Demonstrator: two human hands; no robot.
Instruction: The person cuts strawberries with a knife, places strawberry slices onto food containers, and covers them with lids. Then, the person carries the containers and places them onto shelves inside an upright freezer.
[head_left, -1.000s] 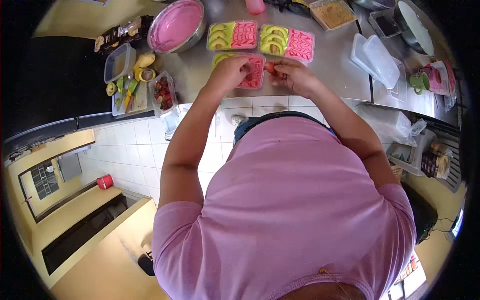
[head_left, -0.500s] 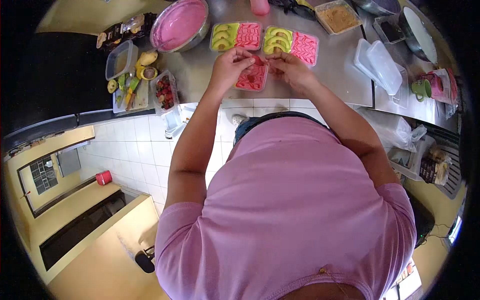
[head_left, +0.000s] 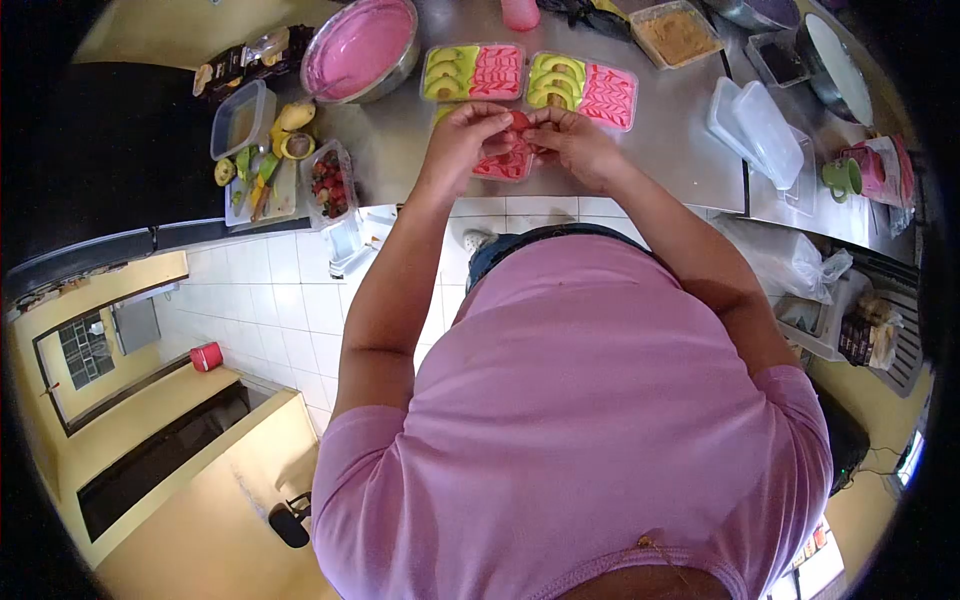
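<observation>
My left hand point(head_left: 462, 148) is closed, fingertips pinching a red strawberry point(head_left: 518, 121) above the counter. On its other side, the fingers of my right hand point(head_left: 585, 150) press against the same strawberry. Below both hands lies a clear tub of pink dessert point(head_left: 508, 165) with red streaks, partly covered by the hands. Just beyond stand two similar tubs: the left tub point(head_left: 497, 72) and the right tub point(head_left: 612, 98), each with avocado slices on green at one end and red-feathered pink at the other.
To the left are a steel bowl of pink cream point(head_left: 360, 50), a box of strawberries point(head_left: 330, 185) and a board point(head_left: 262, 205) with fruit and peels. Rightward sit clear lids point(head_left: 765, 130), a tub of brown crumbs point(head_left: 677, 35) and a green mug point(head_left: 842, 178).
My right hand has moved slightly left, its fingers now meeting the strawberry beside my left fingertips. The tubs and bowls have stayed put.
</observation>
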